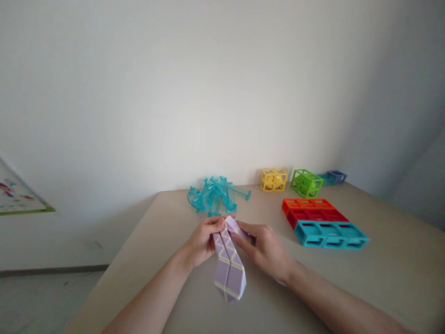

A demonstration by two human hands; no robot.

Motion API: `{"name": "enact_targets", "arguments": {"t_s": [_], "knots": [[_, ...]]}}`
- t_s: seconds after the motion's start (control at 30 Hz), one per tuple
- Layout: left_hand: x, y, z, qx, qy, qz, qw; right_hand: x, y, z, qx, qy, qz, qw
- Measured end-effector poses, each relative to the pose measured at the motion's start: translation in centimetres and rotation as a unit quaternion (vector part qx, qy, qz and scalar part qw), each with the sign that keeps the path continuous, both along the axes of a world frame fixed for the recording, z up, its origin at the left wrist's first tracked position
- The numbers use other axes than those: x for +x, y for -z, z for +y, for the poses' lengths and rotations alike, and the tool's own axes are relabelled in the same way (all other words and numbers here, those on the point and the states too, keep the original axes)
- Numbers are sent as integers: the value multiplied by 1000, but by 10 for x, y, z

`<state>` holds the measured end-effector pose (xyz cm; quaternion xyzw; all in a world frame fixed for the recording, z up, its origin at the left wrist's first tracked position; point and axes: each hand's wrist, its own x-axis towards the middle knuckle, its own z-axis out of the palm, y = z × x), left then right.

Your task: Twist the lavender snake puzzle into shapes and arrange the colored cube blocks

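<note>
A purple and white snake puzzle (229,264) is held between my two hands above the table. Its folded body hangs toward me, the two rows of wedges lying side by side. My left hand (205,241) grips its upper left part, thumb on top. The fingers of my right hand (266,243) are closed round a section that slants off to the right from the top. Part of that section is hidden behind the right hand's fingers.
Clear teal plastic pieces (213,192) lie heaped by the wall. Farther right stand a yellow frame block (274,180), a green one (306,183) and a blue one (336,176). Orange, red and turquoise frame blocks (332,234) lie in rows on the table (392,273).
</note>
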<state>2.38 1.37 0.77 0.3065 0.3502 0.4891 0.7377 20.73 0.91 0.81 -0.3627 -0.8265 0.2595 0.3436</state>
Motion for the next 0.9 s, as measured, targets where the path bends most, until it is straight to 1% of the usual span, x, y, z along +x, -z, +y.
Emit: {"name": "enact_targets", "arguments": {"t_s": [0.1, 0.17, 0.23, 0.27, 0.3, 0.33, 0.37, 0.4, 0.43, 0.47, 0.5, 0.53, 0.57, 0.6, 0.63, 0.73, 0.8, 0.87, 0.9], "knots": [[-7, -4, 2, -64, 36, -24, 997, 4, -2, 2, 51, 5, -51, 997], [-12, -5, 3, -91, 76, -21, 993, 7, -3, 3, 71, 18, -77, 994], [-16, -4, 3, -107, 122, -11, 987, 7, -3, 4, 76, 21, -79, 994], [-16, -4, 3, -101, 138, -9, 985, 7, -3, 4, 69, 17, -68, 995], [-17, -4, 3, -83, 146, -8, 986, 5, -3, 4, 43, 10, -51, 998], [-16, -3, 3, -51, 144, -5, 988, 3, -1, 4, -5, 1, -27, 1000], [-16, -3, 2, -11, 132, 1, 991, 1, 0, 4, -76, -9, 1, 997], [-15, -2, 2, 35, 117, 17, 992, -1, 2, 4, -164, -22, 33, 986], [-14, -1, 2, 75, 97, 44, 991, -4, 4, 5, -255, -38, 67, 964], [-13, 0, 3, 105, 73, 81, 989, -5, 5, 6, -335, -55, 101, 935], [-12, 2, 3, 129, 43, 121, 983, -7, 7, 7, -394, -72, 130, 907], [-10, 3, 4, 147, 13, 158, 976, -7, 8, 8, -429, -86, 151, 886], [-9, 5, 4, 161, -15, 186, 969, -8, 9, 9, -445, -96, 163, 875], [-7, 6, 4, 171, -38, 204, 963, -7, 10, 9, -443, -99, 170, 875], [-6, 8, 4, 181, -58, 209, 959, -7, 10, 10, -431, -98, 170, 881], [2, 10, 3, 196, -96, 178, 960, -6, 8, 7, -370, -85, 163, 911], [7, 10, 1, 180, -119, 143, 966, -5, 4, 4, -297, -79, 148, 940], [10, 10, 0, 144, -142, 112, 973, -5, 1, 0, -199, -73, 121, 970], [11, 10, 0, 125, -143, 99, 977, -5, -1, -1, -153, -68, 105, 980]]}}
